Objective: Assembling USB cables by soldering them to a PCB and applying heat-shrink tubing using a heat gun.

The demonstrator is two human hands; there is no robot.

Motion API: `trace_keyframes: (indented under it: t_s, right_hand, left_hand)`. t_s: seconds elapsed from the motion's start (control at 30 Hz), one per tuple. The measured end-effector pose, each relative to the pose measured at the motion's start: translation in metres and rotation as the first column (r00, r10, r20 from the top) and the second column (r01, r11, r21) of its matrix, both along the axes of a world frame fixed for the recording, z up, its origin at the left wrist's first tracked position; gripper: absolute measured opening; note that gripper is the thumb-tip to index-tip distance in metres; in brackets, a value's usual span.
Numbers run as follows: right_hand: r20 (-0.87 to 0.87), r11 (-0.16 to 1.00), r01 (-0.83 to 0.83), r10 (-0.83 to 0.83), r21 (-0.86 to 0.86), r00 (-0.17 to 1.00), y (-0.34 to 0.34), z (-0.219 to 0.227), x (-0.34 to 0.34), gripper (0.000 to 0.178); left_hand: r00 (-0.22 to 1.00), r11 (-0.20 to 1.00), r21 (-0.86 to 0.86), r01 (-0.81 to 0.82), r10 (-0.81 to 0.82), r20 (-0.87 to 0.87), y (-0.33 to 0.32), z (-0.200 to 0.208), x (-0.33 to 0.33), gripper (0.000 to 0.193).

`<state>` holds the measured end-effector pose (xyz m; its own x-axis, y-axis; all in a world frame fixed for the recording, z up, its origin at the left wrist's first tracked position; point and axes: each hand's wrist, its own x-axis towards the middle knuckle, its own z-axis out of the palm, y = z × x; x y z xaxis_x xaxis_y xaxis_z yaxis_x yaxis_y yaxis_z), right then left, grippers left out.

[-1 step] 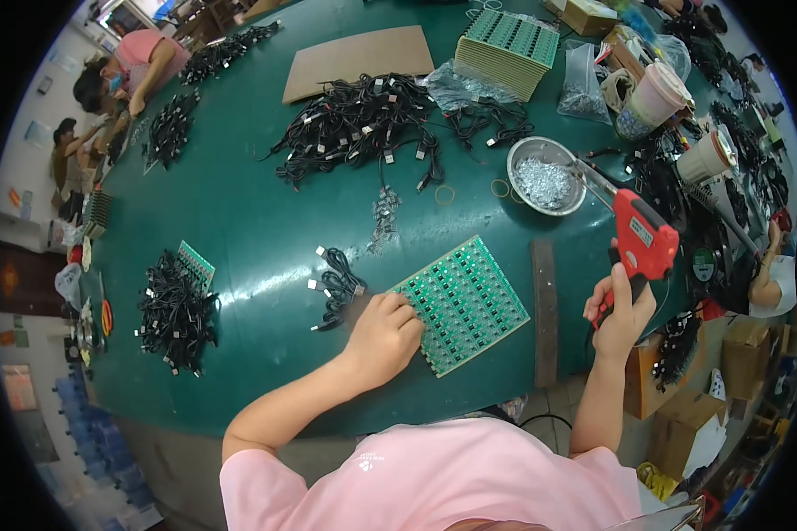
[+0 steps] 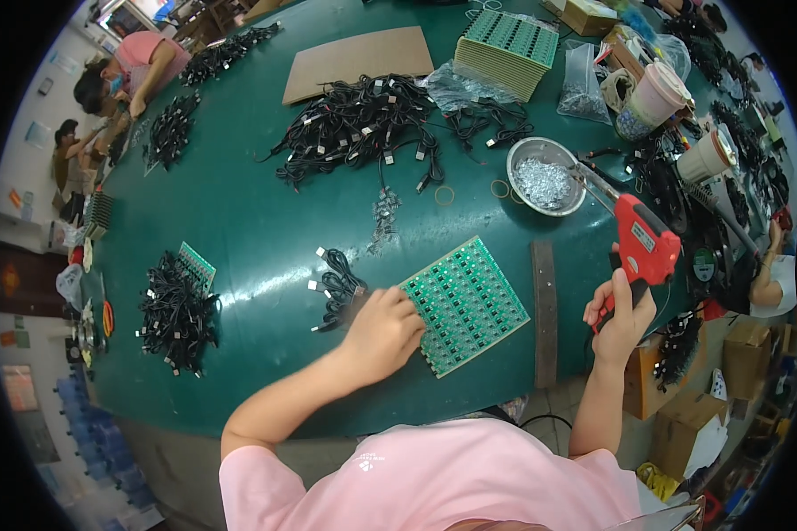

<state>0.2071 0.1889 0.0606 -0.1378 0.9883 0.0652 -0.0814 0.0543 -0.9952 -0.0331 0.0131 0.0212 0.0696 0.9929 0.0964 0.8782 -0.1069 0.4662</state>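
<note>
**A:** Which step is this, do you reckon?

**B:** Looks like work at the edge of the flat green rectangular circuit-board panel, which lies tilted on the glossy green surface. The left hand is at its left edge, fingers curled (can't tell if they're pinching anything, the tips are hidden). A small bundle of black cables with silver plugs sits just beside that hand.

**A:** And the right?

**B:** The right hand is wrapped round the handle of a red and black gun-shaped tool, nozzle at the rim of a round metal bowl of shiny silvery bits.

**A:** So what does the next move call for?

**B:** My guess: a steady left hand. Bringing the tool over would mean clearing that rim first.
</note>
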Motion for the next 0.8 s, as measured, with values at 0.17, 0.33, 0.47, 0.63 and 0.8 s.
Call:
trace_keyframes:
  t_s: [0.17,0.33,0.47,0.63,0.8]
  right_hand:
    - [-0.080,1.000,-0.001,-0.002,-0.031,0.997,-0.013,0.002,0.006,0.037]
    - [-0.055,0.999,0.002,-0.004,-0.036,0.998,-0.020,-0.004,0.010,0.039]
    - [-0.062,0.999,0.004,-0.006,-0.042,0.998,-0.023,-0.002,0.011,0.040]
    - [-0.140,0.999,0.020,-0.027,-0.048,0.990,-0.025,0.002,0.014,0.040]
    - [-0.184,0.995,-0.026,0.007,-0.100,0.983,-0.031,0.005,0.012,0.041]
  left_hand:
    - [0.995,0.953,0.292,-0.079,0.060,0.074,0.104,0.012,-0.035,0.020]
    - [0.972,0.879,0.416,-0.231,0.222,0.071,0.201,-0.024,-0.036,0.015]
    - [0.974,0.882,0.413,-0.226,0.215,0.073,0.222,-0.038,-0.050,0.010]
    - [0.776,0.643,0.515,-0.567,0.206,0.597,0.196,0.051,-0.080,0.011]
    - [0.821,0.676,0.490,-0.551,0.333,0.463,0.091,0.137,-0.051,0.005]
